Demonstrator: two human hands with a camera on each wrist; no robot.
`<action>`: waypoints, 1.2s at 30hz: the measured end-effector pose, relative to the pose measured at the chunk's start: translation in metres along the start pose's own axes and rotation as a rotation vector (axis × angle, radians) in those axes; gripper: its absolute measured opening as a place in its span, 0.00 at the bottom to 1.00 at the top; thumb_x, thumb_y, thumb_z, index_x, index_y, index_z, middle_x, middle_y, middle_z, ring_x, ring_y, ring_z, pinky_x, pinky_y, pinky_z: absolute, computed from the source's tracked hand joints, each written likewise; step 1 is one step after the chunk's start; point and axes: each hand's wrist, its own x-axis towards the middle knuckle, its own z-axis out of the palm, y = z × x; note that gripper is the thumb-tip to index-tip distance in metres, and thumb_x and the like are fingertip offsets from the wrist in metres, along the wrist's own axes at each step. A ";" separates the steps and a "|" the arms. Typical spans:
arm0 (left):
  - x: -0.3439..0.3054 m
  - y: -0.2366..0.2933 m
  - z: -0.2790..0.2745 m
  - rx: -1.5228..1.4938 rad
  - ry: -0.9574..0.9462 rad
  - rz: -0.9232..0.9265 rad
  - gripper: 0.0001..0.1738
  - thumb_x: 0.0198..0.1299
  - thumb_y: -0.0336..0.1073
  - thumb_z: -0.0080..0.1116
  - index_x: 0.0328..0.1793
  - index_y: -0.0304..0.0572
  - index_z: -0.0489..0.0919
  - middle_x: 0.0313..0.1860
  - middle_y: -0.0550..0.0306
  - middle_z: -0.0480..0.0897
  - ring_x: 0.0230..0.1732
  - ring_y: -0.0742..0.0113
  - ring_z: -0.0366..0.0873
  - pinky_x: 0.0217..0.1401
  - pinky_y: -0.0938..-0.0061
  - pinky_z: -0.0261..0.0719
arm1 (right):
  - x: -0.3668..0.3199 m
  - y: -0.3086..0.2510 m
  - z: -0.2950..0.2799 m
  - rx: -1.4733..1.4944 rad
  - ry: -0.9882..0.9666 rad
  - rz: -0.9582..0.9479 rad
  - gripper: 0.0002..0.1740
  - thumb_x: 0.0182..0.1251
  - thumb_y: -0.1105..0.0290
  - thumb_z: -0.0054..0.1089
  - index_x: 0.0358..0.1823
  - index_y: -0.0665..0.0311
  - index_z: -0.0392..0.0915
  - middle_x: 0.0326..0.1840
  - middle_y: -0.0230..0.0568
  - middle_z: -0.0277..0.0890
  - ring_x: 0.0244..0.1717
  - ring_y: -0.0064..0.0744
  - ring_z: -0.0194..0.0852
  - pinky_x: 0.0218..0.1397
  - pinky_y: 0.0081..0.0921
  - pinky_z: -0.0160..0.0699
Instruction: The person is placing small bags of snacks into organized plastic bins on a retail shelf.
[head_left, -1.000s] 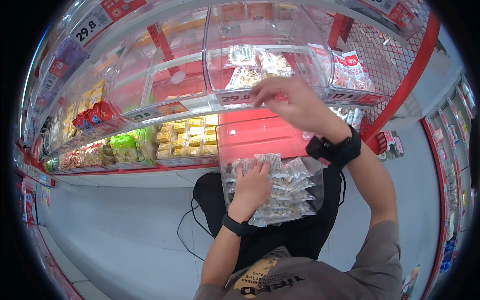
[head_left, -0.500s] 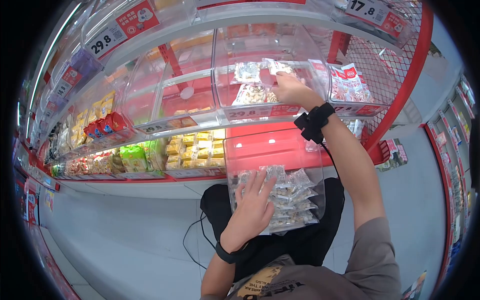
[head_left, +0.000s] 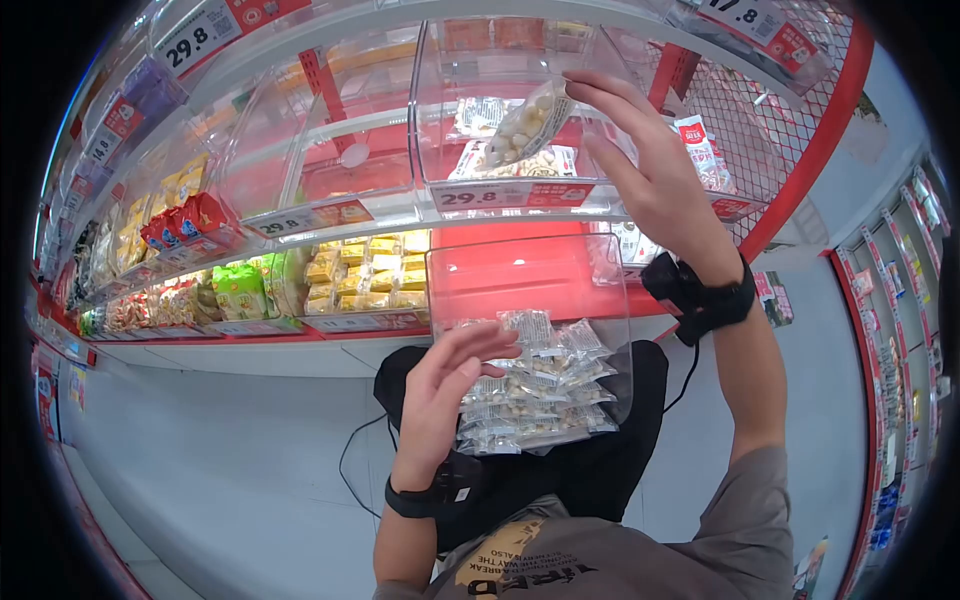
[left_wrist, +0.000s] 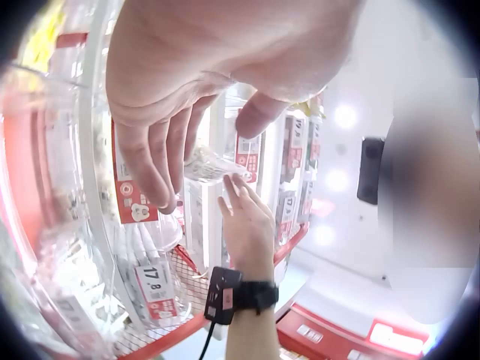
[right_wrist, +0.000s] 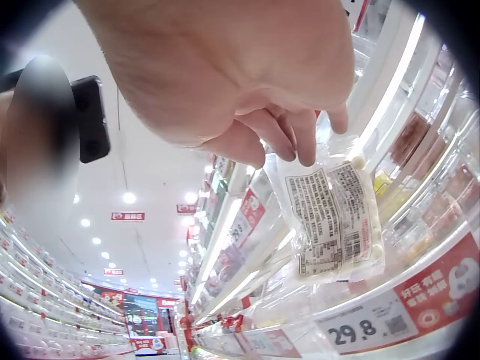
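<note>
My right hand (head_left: 660, 185) pinches the end of a small clear bag (head_left: 530, 125) of round whitish snacks, raised over a clear shelf bin (head_left: 418, 130). In the right wrist view the bag's printed back (right_wrist: 322, 210) hangs below the fingertips. Similar bags (head_left: 480, 112) lie in that shelf bin. My left hand (head_left: 435, 405) holds nothing, with fingers loosely extended above the left side of a clear plastic tub (head_left: 624, 390). The tub rests on the lap against the shelf front. Several rows of snack bags (head_left: 540, 385) fill its near part.
A price strip (head_left: 510, 196) runs along the shelf bin's front. Yellow packets (head_left: 370, 270) and green packets (head_left: 240, 290) stand on the lower shelf to the left. Red mesh and a curved red frame (head_left: 800, 185) bound the shelf on the right.
My right hand reached into the shelf bin and has come up with a snack bag. My left hand lifted off the bags in the tub and shifted left.
</note>
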 end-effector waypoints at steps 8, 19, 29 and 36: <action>0.005 -0.008 -0.002 -0.558 0.085 -0.053 0.33 0.62 0.35 0.60 0.70 0.29 0.62 0.61 0.37 0.75 0.60 0.51 0.77 0.59 0.64 0.79 | -0.072 -0.045 -0.018 0.511 -0.469 0.042 0.19 0.64 0.83 0.48 0.56 0.70 0.76 0.58 0.48 0.77 0.59 0.44 0.77 0.59 0.32 0.76; 0.007 -0.025 0.018 -0.029 0.243 0.016 0.26 0.54 0.22 0.65 0.61 0.29 0.73 0.55 0.49 0.80 0.51 0.68 0.80 0.49 0.76 0.80 | -0.098 -0.030 0.022 0.767 -0.549 0.794 0.26 0.70 0.64 0.58 0.65 0.71 0.68 0.48 0.45 0.81 0.47 0.24 0.79 0.52 0.30 0.80; 0.002 -0.033 -0.003 0.045 0.400 0.085 0.23 0.59 0.25 0.53 0.62 0.30 0.72 0.60 0.48 0.77 0.61 0.59 0.74 0.60 0.68 0.71 | -0.110 0.004 0.041 -0.109 -0.268 0.259 0.12 0.62 0.75 0.55 0.47 0.66 0.78 0.42 0.42 0.81 0.39 0.41 0.82 0.42 0.33 0.80; -0.002 -0.039 -0.002 0.056 0.375 0.069 0.20 0.59 0.27 0.51 0.59 0.30 0.74 0.56 0.49 0.79 0.58 0.61 0.76 0.55 0.71 0.71 | -0.171 0.028 0.082 -0.630 -0.651 0.001 0.09 0.55 0.72 0.56 0.37 0.66 0.77 0.32 0.40 0.77 0.34 0.35 0.81 0.33 0.31 0.78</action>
